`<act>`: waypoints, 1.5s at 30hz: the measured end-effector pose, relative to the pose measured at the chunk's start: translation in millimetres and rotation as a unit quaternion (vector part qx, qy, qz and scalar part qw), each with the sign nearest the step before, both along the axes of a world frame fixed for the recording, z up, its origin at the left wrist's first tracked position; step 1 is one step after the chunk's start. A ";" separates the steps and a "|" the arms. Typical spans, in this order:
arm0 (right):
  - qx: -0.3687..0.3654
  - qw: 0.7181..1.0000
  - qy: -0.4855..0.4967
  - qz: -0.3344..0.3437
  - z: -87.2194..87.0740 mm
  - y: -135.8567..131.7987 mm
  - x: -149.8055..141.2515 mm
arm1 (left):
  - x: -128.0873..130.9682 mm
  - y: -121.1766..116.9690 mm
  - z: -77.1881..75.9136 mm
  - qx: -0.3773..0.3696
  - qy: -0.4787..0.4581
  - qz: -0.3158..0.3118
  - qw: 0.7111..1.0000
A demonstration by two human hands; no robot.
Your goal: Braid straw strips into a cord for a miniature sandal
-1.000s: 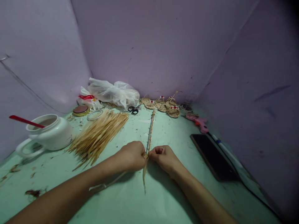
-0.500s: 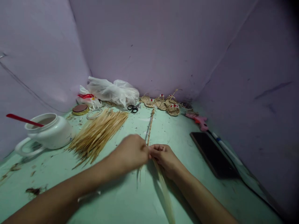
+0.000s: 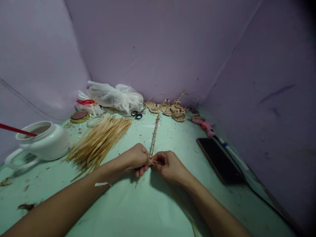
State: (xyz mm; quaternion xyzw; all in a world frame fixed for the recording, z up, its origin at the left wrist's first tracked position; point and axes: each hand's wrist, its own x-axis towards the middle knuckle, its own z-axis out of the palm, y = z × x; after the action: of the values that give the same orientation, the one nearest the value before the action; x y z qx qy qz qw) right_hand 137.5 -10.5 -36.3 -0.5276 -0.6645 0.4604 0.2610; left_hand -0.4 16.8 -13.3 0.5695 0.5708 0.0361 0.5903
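A thin straw braid runs away from me across the middle of the pale green table. At its near end, my left hand is closed, thumb and fingers pinching the strands. My right hand is closed too, its fingertips pinching the same end from the right, close against the left fingertips. Loose strands poke out below the left fingers, and a pale strip trails under my right forearm. To the left of my hands lies a bundle of dry straw strips.
A white pot with a red stick stands at left. Along the back are a plastic bag, scissors and several woven pieces with beads. A pink glue gun and a black phone lie at right.
My left hand has come down and rotated slightly at the braid's end. My right hand has shifted, and the pale strip has swung right beneath my right forearm. The view has turned a little right.
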 end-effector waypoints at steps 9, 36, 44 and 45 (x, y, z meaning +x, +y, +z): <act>0.092 0.948 -0.299 -0.068 23.1 -23.4 -8.0 | 7.5 -9.4 -11.3 0.096 0.036 0.028 0.994; -0.127 0.986 0.074 -0.083 11.4 -5.7 -3.8 | -9.0 -6.9 -14.4 0.160 -0.126 -0.052 0.978; -0.096 0.984 0.118 -0.091 -2.3 -1.5 -8.3 | -24.4 2.0 -8.1 0.179 -0.053 -0.137 0.973; -0.101 0.982 0.127 -0.099 -3.1 -2.1 -9.7 | -29.9 4.8 -4.0 0.157 -0.048 -0.148 0.975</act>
State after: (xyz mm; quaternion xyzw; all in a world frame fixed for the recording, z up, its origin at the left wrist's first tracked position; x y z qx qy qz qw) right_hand 127.8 -12.6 -39.4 -0.5517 -0.5204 0.5604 0.3328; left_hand -30.3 21.6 -17.3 0.7308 0.4383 0.0653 0.5192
